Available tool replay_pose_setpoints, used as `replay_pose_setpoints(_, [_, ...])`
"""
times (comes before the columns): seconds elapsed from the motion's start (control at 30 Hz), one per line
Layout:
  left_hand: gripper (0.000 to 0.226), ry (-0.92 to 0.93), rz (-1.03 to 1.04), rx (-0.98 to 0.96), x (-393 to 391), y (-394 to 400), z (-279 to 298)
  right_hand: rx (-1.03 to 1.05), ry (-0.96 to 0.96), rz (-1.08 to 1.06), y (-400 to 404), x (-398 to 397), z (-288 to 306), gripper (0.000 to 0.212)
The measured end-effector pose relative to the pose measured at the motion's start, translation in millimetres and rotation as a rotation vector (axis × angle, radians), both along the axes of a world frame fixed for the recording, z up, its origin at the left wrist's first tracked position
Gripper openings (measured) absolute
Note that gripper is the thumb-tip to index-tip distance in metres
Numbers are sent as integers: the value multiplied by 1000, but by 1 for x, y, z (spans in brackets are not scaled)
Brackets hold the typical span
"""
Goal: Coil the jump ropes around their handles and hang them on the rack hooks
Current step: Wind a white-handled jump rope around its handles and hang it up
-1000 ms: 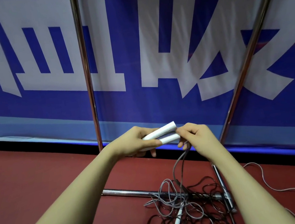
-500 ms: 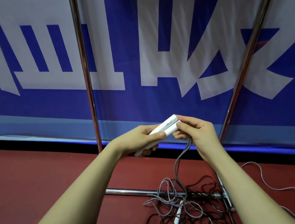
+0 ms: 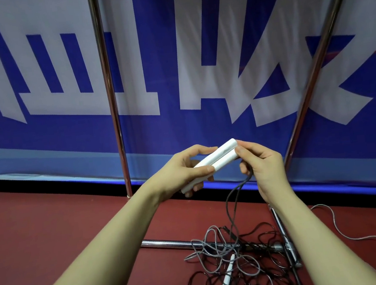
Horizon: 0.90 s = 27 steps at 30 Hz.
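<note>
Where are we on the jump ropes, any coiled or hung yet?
Nothing visibly hung: no hooks in view. In hand: the left hand grips two white handles side by side, while the right hand pinches their far end, with the dark cord trailing down uncoiled. Left: wrap that cord, then sort the tangled ropes on the floor, which include another white handle.

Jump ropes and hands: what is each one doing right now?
White handles: held side by side, tilted, no rope wound on them.
Left hand: grips the handles.
Right hand: pinches the handles' upper end, with the cord.
Dark cord: hangs loose down to the floor.
Rope pile: tangled on the floor over the rack's base bar.
Loose handle: lying in the pile.
</note>
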State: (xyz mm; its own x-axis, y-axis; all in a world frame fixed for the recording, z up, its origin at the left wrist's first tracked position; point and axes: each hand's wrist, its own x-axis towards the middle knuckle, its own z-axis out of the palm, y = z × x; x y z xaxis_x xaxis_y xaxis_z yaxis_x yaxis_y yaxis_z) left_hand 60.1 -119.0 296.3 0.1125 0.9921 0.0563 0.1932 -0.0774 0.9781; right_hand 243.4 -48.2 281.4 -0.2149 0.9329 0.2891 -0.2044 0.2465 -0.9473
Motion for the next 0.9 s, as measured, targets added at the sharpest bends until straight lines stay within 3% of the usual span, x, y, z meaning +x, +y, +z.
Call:
replay_pose_setpoints(0.3, [34,-24,82,48,5,3,-3,29,-84,-37,4,2,1,18])
replay_pose_setpoints(0.5, [31,-35,221,98,-1,7,-7,85,-318,71,12,6,-4,40])
replay_pose_setpoints(0.67, [34,9,268,95,-6,10,-11,255,-664,-73,18,11,-12,7])
replay_pose_setpoints(0.77, [34,22,280,95,-8,12,-11,166,-610,-81,21,12,-17,17])
replay_pose_setpoints(0.9, [34,39,303,86,-11,14,-13,-8,-339,30,22,11,-13,9])
